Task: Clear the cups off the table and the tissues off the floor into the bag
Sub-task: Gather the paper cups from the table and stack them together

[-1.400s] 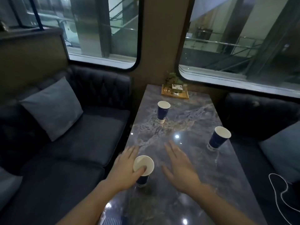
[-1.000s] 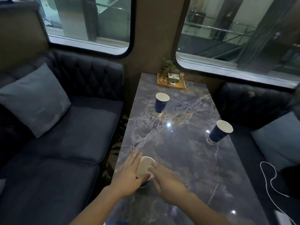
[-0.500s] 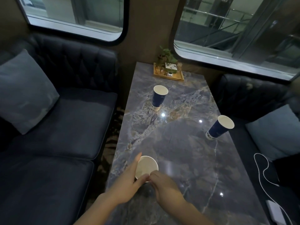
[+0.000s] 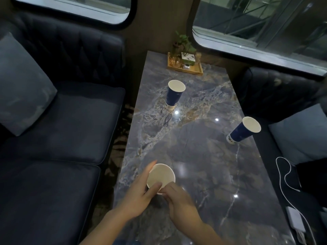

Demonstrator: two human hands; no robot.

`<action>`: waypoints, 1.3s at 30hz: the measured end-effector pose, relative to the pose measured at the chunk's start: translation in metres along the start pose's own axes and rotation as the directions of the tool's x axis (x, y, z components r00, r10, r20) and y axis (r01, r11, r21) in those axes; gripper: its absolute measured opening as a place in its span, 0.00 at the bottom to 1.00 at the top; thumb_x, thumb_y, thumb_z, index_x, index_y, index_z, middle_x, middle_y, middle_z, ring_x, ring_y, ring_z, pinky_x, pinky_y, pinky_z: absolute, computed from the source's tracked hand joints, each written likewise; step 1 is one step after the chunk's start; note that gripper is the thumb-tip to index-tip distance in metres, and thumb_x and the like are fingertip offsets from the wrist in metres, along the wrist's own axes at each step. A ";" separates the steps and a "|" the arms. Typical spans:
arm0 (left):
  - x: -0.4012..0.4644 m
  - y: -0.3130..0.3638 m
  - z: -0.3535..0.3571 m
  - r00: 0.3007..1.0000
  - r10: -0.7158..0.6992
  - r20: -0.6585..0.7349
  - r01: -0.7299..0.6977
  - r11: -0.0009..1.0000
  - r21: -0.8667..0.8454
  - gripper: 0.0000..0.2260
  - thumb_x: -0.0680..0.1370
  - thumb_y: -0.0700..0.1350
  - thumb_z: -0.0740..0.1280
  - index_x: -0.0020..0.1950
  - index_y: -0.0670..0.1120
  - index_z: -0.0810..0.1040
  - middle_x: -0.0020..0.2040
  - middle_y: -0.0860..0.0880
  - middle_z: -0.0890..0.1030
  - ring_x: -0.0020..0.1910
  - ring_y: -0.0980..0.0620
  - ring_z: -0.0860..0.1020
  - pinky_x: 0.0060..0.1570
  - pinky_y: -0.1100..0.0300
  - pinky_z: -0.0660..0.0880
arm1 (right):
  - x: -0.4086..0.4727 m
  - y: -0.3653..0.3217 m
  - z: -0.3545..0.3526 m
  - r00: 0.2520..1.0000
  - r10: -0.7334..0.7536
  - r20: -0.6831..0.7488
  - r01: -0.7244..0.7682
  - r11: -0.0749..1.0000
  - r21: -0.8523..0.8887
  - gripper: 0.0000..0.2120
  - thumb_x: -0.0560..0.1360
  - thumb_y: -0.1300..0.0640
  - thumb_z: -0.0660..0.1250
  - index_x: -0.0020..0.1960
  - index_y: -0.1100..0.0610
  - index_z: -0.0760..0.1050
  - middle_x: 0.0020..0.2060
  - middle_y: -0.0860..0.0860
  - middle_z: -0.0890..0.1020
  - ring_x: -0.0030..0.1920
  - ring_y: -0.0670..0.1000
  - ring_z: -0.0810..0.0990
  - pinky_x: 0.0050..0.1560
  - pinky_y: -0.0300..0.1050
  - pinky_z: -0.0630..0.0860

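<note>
Altogether three blue paper cups stand on the marble surface (image 4: 203, 147): the near cup (image 4: 160, 177), a far cup (image 4: 174, 94) and a right-edge cup (image 4: 245, 130). Both hands pinch the near cup's rim, left hand (image 4: 139, 193) and right hand (image 4: 178, 204), hiding its body. Earlier, the right hand lay flat beside it.

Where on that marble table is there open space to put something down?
The widest bare patch lies mid-table, between the far cup, the right-edge cup and the near cup both hands hold. The near right corner is bare too. The far end is crowded by the wooden tray.
</note>
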State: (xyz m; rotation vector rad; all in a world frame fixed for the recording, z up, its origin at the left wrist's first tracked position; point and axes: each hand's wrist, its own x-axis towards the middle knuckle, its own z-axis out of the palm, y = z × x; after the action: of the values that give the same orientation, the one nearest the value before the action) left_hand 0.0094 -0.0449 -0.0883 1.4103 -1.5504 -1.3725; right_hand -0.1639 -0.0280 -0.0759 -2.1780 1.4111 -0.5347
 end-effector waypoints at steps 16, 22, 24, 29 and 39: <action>0.019 -0.005 0.029 0.978 -0.154 -0.139 0.148 0.988 -0.047 0.39 0.56 0.59 0.81 0.65 0.59 0.71 0.53 0.62 0.81 0.49 0.61 0.82 0.46 0.62 0.80 | 0.018 0.005 -0.034 0.860 0.348 -0.373 -0.145 0.868 0.476 0.13 0.76 0.51 0.59 0.44 0.58 0.77 0.44 0.45 0.81 0.44 0.44 0.79 0.45 0.35 0.75; 0.036 -0.002 0.035 0.982 -0.079 -0.169 0.087 0.995 0.040 0.30 0.59 0.57 0.81 0.55 0.64 0.71 0.46 0.63 0.82 0.46 0.67 0.80 0.35 0.72 0.76 | 0.023 0.028 -0.044 0.863 0.359 -0.356 -0.160 0.862 0.481 0.11 0.78 0.52 0.60 0.50 0.55 0.79 0.51 0.46 0.81 0.55 0.54 0.80 0.53 0.55 0.79; 0.041 -0.001 0.034 0.980 -0.060 -0.192 0.063 0.998 0.013 0.30 0.60 0.57 0.82 0.57 0.65 0.72 0.47 0.63 0.83 0.46 0.66 0.81 0.38 0.71 0.77 | 0.025 0.038 -0.049 0.873 0.341 -0.349 -0.158 0.875 0.458 0.10 0.77 0.54 0.61 0.50 0.55 0.80 0.52 0.47 0.81 0.56 0.53 0.80 0.54 0.52 0.79; 0.052 0.002 0.029 0.973 -0.071 -0.219 0.067 0.997 -0.024 0.29 0.61 0.55 0.82 0.54 0.73 0.72 0.49 0.66 0.83 0.45 0.62 0.83 0.42 0.56 0.83 | 0.036 0.083 -0.077 0.846 0.406 -0.344 -0.285 0.892 0.351 0.09 0.76 0.59 0.64 0.54 0.53 0.79 0.55 0.48 0.80 0.58 0.45 0.78 0.58 0.33 0.73; 0.076 -0.008 0.021 0.965 -0.128 -0.229 0.123 0.992 -0.033 0.28 0.60 0.55 0.82 0.57 0.65 0.74 0.48 0.65 0.83 0.45 0.64 0.82 0.40 0.63 0.79 | 0.084 0.228 -0.168 0.802 0.453 -0.389 -0.539 0.829 -0.147 0.23 0.72 0.63 0.63 0.66 0.65 0.69 0.69 0.62 0.70 0.69 0.61 0.67 0.70 0.57 0.65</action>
State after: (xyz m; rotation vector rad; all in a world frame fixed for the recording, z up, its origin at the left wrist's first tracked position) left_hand -0.0254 -0.1109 -0.1162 1.6179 -1.3152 -1.2406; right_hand -0.3920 -0.2155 -0.0703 -1.8150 2.2650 -0.5684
